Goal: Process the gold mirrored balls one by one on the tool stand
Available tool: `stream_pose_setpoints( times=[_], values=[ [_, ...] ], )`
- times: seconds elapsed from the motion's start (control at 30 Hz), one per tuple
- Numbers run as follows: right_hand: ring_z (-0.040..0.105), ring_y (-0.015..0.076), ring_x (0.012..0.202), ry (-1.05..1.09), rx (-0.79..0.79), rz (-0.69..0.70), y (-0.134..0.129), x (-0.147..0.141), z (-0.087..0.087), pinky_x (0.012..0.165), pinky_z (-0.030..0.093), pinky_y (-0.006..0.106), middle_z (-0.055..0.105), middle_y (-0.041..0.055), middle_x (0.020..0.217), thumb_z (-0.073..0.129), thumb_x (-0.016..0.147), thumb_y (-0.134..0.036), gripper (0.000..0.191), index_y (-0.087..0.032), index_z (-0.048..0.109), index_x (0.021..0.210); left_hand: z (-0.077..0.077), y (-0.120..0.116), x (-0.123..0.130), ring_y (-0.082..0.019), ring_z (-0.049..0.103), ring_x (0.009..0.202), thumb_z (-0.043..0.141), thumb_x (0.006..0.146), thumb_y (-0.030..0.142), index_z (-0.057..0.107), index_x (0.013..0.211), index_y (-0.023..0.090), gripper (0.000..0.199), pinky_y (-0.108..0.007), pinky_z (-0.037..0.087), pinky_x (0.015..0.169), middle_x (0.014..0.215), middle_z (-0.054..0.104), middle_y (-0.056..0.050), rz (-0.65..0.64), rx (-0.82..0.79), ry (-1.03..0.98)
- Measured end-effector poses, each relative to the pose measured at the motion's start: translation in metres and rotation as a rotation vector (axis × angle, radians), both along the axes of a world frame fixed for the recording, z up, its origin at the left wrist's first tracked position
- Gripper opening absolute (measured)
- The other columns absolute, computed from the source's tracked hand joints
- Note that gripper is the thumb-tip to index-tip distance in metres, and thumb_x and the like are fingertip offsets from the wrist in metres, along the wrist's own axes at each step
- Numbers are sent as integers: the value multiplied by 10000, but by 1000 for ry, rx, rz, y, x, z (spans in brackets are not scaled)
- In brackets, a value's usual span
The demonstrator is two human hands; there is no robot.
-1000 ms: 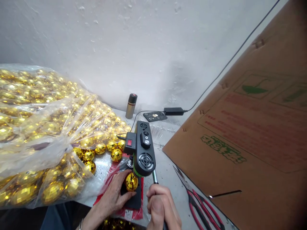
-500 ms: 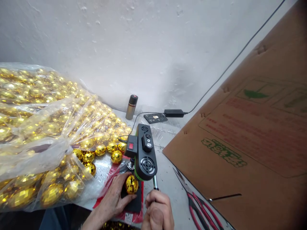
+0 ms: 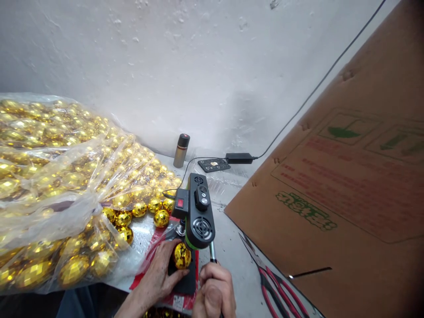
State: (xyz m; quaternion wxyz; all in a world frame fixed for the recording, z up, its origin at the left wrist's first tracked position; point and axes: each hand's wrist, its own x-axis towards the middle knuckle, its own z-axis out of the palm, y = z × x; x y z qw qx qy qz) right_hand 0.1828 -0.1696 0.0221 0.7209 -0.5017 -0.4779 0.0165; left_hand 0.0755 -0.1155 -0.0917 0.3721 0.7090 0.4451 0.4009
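Left hand (image 3: 159,271) is pinching a gold ball (image 3: 182,257) over the base (image 3: 185,285), at the near end of the machine (image 3: 200,210); right hand (image 3: 214,285) is clenching the lever (image 3: 212,251). This one's looking unfinished; whether balls (image 3: 73,270) filling the bag (image 3: 86,201) at left are awaiting their turn isn't showing clearly.

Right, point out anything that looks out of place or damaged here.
A few gold balls lie loose outside the clear plastic bag, while many others are inside it. The wall also looks rough, perhaps chipped in spots. Nothing else stands out.
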Motion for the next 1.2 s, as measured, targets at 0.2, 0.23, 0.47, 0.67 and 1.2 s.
stream_pose_setpoints(
  times=[0.2,0.23,0.47,0.67,1.2],
  values=[
    [520,111,644,-149,135,-62,10,8,-23,687,453,274,555,-48,755,459,1153,-247,413,-236,495,741,0,2,-1,-387,734,1235,805,913,351,672,1451,219,570,-588,626,1090,1329,762,-167,-5,8,-17],
    [514,112,630,-184,164,-76,11,9,-28,702,470,275,552,-49,743,455,1152,-248,418,-239,488,735,-1,2,-1,-391,731,1244,803,914,351,673,1450,219,566,-592,626,1092,1334,760,-169,-4,10,-20],
    [563,118,659,-220,183,-61,19,16,-59,897,535,303,598,-47,777,414,1146,-200,396,-244,506,763,-6,2,-2,-393,723,1271,794,920,331,667,1451,224,556,-596,618,1111,1370,751,-178,-30,-2,-23],
    [561,112,635,-334,207,2,16,23,-35,663,468,275,604,-42,773,449,1150,-233,395,-235,538,765,-3,6,1,-393,738,1247,791,921,359,680,1432,217,542,-597,629,1095,1345,763,-184,-4,3,-20],
    [534,128,621,-3,-12,85,5,12,41,604,390,290,582,-3,738,528,1149,-239,429,-215,572,724,1,19,-39,-399,616,1490,636,1078,466,544,1592,258,562,-630,531,1236,1602,640,-187,264,277,219]
  ],
)
